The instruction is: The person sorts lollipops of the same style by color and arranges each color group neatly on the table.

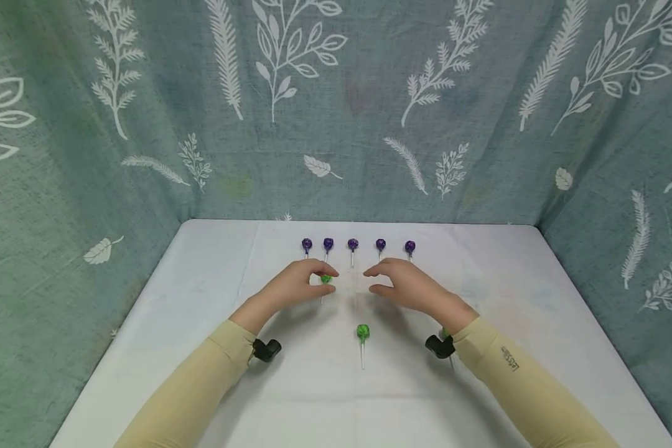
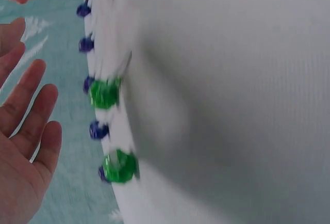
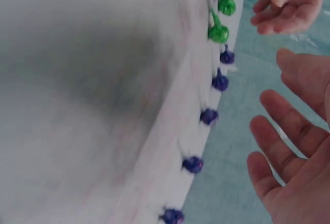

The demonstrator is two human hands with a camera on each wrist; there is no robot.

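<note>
My left hand (image 1: 298,284) hovers over the left middle of the white table, fingers loosely bent and holding nothing. A green lollipop (image 1: 326,279) shows partly behind its fingers. Facing it across a small gap, my right hand (image 1: 407,285) is also raised with nothing in it. Several purple lollipops (image 1: 353,243) stand in a row beyond both hands, sticks toward me. Nearer me lies another green lollipop (image 1: 363,331); a third green lollipop (image 1: 445,333) is mostly hidden by the right wrist. The right wrist view shows the right hand (image 3: 296,157) with fingers spread.
The white table (image 1: 313,398) has rounded far corners. A green-grey curtain (image 1: 358,143) with white leaf prints hangs behind it and along both sides. Black wrist cameras (image 1: 267,350) sit under the beige sleeves (image 1: 196,379).
</note>
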